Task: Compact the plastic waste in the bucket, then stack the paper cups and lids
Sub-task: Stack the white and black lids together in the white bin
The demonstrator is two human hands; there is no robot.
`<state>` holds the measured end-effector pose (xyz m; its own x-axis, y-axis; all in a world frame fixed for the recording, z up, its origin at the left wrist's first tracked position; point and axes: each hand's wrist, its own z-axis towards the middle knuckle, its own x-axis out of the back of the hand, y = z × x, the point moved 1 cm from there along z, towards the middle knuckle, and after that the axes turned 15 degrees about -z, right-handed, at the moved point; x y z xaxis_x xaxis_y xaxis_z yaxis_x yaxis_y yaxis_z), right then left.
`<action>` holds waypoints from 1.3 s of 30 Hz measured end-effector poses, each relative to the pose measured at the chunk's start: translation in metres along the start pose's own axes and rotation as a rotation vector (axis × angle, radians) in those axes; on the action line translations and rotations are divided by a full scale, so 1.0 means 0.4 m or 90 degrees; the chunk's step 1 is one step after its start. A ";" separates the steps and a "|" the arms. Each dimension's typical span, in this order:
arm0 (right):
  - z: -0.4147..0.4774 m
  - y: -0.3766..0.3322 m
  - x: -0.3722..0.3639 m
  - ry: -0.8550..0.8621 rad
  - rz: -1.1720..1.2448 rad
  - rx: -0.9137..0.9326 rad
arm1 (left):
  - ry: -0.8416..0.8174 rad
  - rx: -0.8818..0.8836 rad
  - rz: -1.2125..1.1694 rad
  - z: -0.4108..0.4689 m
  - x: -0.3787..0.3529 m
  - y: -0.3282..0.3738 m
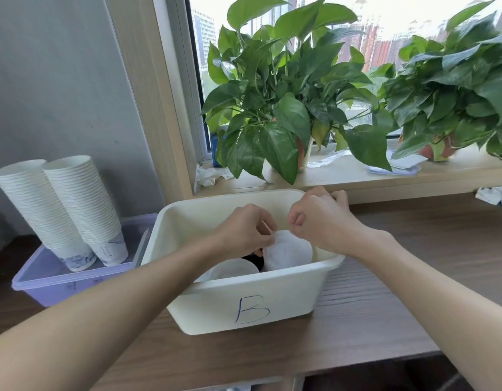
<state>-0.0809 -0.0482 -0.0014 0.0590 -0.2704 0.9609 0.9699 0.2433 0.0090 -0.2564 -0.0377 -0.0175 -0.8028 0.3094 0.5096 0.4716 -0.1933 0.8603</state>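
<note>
A cream plastic bucket (272,294) marked "B" stands on the wooden table in front of me. Inside it lie a white round lid-like piece (289,252), a translucent plastic cup (233,270) and something dark between them. My left hand (241,230) and my right hand (320,218) are both over the bucket, fingers curled, pinching the top edge of the white piece from either side. Two tall stacks of white paper cups (63,210) lean upside down at the left.
The cup stacks stand in a purple plastic tray (46,277) left of the bucket. Two leafy potted plants (275,108) sit on the window ledge behind, with crumpled tissue (209,176) and plastic sheets beside them. The table edge runs close below the bucket.
</note>
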 end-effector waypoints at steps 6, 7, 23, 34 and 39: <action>-0.006 0.001 -0.002 0.001 0.019 0.012 | -0.002 -0.018 0.051 -0.009 0.009 -0.003; -0.011 -0.001 0.001 -0.003 0.024 0.015 | -0.001 -0.022 0.051 -0.014 0.015 -0.002; -0.142 -0.076 0.043 0.001 0.082 0.049 | 0.038 0.012 0.441 -0.357 0.162 0.002; -0.024 -0.132 0.009 -0.013 0.062 0.036 | 0.167 0.039 0.339 -0.302 0.233 -0.081; 0.045 -0.142 -0.010 -0.022 0.045 0.029 | 0.172 0.052 0.345 -0.258 0.264 -0.107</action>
<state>-0.1406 -0.0443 -0.0010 0.1176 -0.2184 0.9687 0.9517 0.3032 -0.0471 -0.3988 -0.0929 -0.0013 -0.4996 -0.0621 0.8640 0.8568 -0.1821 0.4823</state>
